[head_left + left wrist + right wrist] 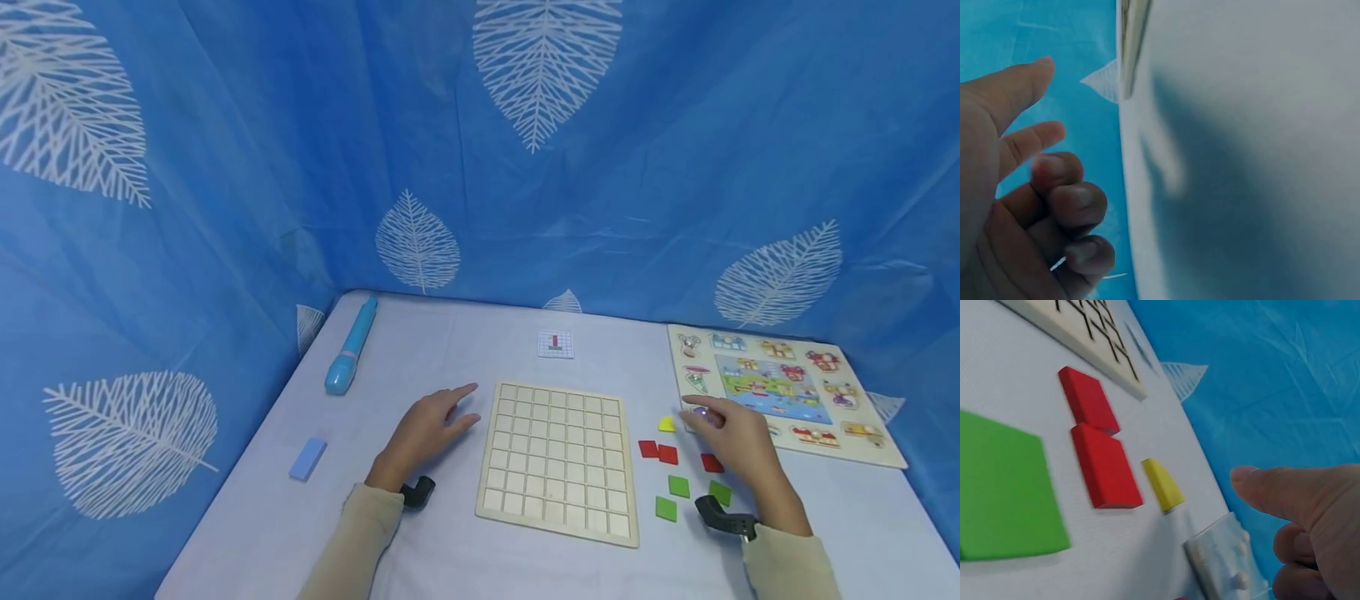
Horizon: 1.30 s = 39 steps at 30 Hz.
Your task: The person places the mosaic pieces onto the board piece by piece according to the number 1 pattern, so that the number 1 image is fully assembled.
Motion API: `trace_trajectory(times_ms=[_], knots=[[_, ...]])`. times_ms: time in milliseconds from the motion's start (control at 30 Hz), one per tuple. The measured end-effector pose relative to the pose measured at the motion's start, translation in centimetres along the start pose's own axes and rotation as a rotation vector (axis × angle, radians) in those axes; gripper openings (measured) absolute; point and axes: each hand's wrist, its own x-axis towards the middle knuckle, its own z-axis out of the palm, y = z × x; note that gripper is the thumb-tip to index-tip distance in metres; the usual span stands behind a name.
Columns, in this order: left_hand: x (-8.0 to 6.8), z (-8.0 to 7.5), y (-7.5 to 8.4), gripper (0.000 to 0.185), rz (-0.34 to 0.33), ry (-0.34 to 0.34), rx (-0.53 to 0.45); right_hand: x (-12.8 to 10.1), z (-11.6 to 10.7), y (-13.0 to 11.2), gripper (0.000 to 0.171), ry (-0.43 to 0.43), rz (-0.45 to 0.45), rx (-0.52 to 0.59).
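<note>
Nearest us, two beige sleeves [352, 542] enter from the bottom edge, each wrist carrying a dark camera mount.

Our right hand [738, 442] hovers over loose tiles on the right side of the table [450, 342]. Two green tiles [672, 497] lie just left of the wrist, a third peeks out beside it. A pair of red tiles [658, 451] lie edge to edge a bit further out; another red tile [711, 463] sits partly under the palm. In the wrist view the thumb sticks out and the other fingers curl; we cannot tell whether anything is pinched. The fingertips are near the yellow tile [666, 425] and the near edge of the picture puzzle board [780, 392].

Between the hands lies the wooden grid board [558, 458], its squares unfilled.

Our left hand [427, 433] rests on the table just left of the grid board, index finger pointing forward, other fingers loosely curled, holding nothing.

Further left, a light blue block [307, 458] lies alone. Beyond it, a blue pen-like tube [350, 346] lies near the far left corner.

Past the grid board, a small pattern card [556, 343] lies flat.

Blue curtain [525, 167] with white leaf prints closes the back and sides
</note>
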Motion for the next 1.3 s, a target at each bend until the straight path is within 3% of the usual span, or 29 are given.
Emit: trace_trajectory(times_ms=[133, 500, 900, 1067, 1300], knots=[[-0.1, 0.8, -0.1, 0.051, -0.028, -0.041, -0.078, -0.2, 0.8, 0.6, 0.052, -0.036, 0.067, 0.042], [-0.2, 1.6, -0.7, 0.051, -0.026, -0.087, -0.181, -0.2, 2.0, 2.0, 0.057, -0.034, 0.092, 0.082], [-0.5, 2.3, -1.1, 0.056, 0.032, -0.140, -0.082, -0.4, 2.1, 2.7, 0.071, -0.166, 0.132, 0.101], [-0.4, 2.3, -1.3, 0.057, 0.066, -0.141, -0.077, -0.4, 2.0, 2.6, 0.069, -0.151, 0.112, 0.099], [-0.5, 2.3, -1.4, 0.057, 0.061, -0.164, -0.081, -0.4, 1.8, 2.0, 0.058, -0.149, 0.088, 0.079]])
